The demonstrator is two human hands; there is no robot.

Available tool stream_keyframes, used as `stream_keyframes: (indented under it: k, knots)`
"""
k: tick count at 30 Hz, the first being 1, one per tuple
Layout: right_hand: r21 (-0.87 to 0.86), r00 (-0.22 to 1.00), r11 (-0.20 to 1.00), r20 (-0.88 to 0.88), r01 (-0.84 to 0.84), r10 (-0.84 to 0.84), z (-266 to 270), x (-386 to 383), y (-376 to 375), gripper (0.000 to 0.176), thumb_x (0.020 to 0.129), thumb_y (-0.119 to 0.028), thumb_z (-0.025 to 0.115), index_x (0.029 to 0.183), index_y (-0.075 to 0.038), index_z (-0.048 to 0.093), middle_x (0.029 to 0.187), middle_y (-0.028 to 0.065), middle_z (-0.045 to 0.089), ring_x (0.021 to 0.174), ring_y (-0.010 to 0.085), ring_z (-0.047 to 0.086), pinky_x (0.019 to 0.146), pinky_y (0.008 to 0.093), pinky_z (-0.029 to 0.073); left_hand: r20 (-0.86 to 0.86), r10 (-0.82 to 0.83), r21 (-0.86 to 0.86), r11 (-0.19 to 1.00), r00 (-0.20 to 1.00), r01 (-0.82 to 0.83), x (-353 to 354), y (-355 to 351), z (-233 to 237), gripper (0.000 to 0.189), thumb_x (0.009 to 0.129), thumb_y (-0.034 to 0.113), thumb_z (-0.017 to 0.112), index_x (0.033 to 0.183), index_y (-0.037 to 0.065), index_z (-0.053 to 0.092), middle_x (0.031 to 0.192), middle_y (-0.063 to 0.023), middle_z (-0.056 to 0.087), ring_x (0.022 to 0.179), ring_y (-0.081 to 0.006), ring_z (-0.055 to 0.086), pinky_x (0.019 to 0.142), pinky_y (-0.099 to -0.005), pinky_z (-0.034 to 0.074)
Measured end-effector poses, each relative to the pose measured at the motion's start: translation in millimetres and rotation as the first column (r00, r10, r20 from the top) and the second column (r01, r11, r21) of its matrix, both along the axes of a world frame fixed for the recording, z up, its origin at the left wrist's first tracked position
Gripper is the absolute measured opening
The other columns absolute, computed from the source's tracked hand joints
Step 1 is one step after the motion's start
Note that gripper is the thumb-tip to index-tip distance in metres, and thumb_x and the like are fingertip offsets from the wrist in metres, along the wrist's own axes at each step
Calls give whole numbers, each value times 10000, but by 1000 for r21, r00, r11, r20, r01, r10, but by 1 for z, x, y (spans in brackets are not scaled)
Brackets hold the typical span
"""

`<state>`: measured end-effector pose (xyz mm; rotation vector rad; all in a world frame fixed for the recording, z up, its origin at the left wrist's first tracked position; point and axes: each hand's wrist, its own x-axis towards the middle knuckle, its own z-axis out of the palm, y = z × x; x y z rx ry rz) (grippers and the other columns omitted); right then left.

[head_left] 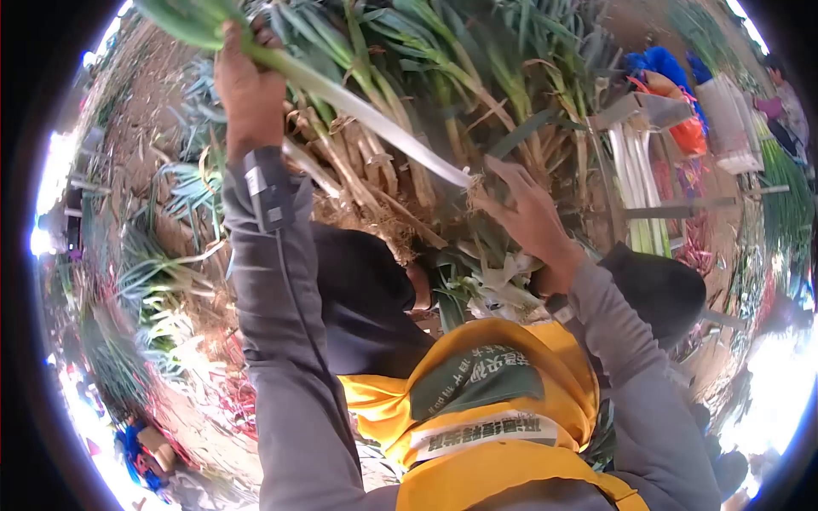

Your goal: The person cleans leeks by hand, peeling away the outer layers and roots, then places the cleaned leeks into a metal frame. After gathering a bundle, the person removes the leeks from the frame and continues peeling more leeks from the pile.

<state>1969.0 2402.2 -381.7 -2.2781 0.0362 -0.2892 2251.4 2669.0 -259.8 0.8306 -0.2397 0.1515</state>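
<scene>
My left hand (249,85), at the upper left, is closed round the green upper part of a long leek (366,111). The leek's white stalk slants down to the right and ends in small roots. By that root end is my right hand (528,213), its fingers apart, with the fingertips close to the roots; whether they touch is unclear. Behind and below the stalk lie many unpeeled leeks (354,166) with brown, soil-covered roots. Peeled-off leaves (503,281) lie in front of my body, under my right hand.
At the right, peeled white leeks (635,170) rest in a metal frame (648,111). Beyond it are blue and orange bags (686,132) and a person (788,111). Leek leaves (192,192) and red ties (230,383) are scattered on the ground at the left.
</scene>
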Motion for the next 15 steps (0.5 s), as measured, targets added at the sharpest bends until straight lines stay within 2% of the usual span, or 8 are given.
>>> stream_keyframes:
  k: [3, 5, 7, 10, 11, 13, 14, 15]
  knots:
    - [-162, 972, 987, 236, 17, 22, 26, 14, -2, 378, 912, -251, 753, 1183, -20, 629, 1016, 114, 701, 757, 208, 675, 653, 322, 532, -69, -138, -164, 978, 988, 126, 27, 21, -24, 286, 1061, 213, 529, 1197, -30, 464, 982, -155, 537, 811, -218, 508, 728, -346, 489]
    - [485, 846, 863, -511, 139, 151, 33, 12, -7, 324, 969, -232, 687, 1194, -5, 634, 824, 44, 684, 668, 136, 650, 580, 290, 483, -240, -97, -192, 980, 966, 51, 51, 41, -44, 240, 1070, 235, 515, 1181, 29, 462, 946, -112, 524, 821, -206, 522, 745, -330, 492]
    - [540, 944, 842, -269, -16, 191, 45, -4, -3, 273, 992, -226, 658, 1105, 22, 649, 674, -7, 607, 535, 50, 544, 486, 242, 404, -163, -11, -23, 1000, 987, 7, 29, 42, -54, 234, 1075, 234, 503, 1173, 26, 464, 969, -109, 517, 832, -206, 528, 752, -325, 500]
    - [786, 936, 606, -296, 125, 190, 86, -29, -3, 222, 1008, -188, 616, 1042, 28, 655, 653, -7, 579, 458, 62, 489, 450, 249, 369, -356, 49, -260, 954, 933, -150, 19, 34, -41, 215, 1092, 221, 461, 1158, 16, 467, 1021, -94, 498, 851, -196, 544, 773, -299, 516]
    - [717, 905, 679, -381, 160, 190, 106, -35, -2, 221, 1023, -183, 584, 1010, 26, 654, 638, -12, 570, 441, 63, 471, 442, 243, 352, -256, 238, 299, 941, 937, -157, 9, 32, -41, 274, 1080, 262, 485, 1154, -1, 496, 1027, -107, 530, 866, -191, 558, 774, -299, 516]
    - [609, 877, 789, -420, 82, 233, 124, -56, -3, 248, 1046, -187, 533, 961, 19, 643, 607, -15, 552, 419, 65, 448, 422, 234, 320, 130, 367, 980, 94, 921, -176, -5, 39, -51, 391, 1056, 344, 534, 1146, -37, 555, 1039, -133, 595, 895, -181, 586, 776, -301, 517]
    - [570, 880, 821, -380, -21, 287, 127, -73, -8, 265, 1055, -194, 513, 943, 13, 633, 590, -13, 543, 413, 65, 444, 410, 230, 306, -127, 460, 780, 594, 879, -198, 15, 40, -72, 416, 1046, 359, 541, 1157, -41, 571, 1045, -128, 617, 899, -188, 596, 785, -321, 516]
    - [591, 879, 806, -397, 26, 263, 138, -94, -13, 271, 1053, -211, 513, 953, 18, 620, 578, -6, 535, 414, 65, 449, 401, 233, 307, -210, 491, 685, 691, 845, -231, 15, 41, -66, 418, 1041, 356, 537, 1166, -41, 574, 1050, -118, 626, 891, -200, 600, 795, -335, 515]
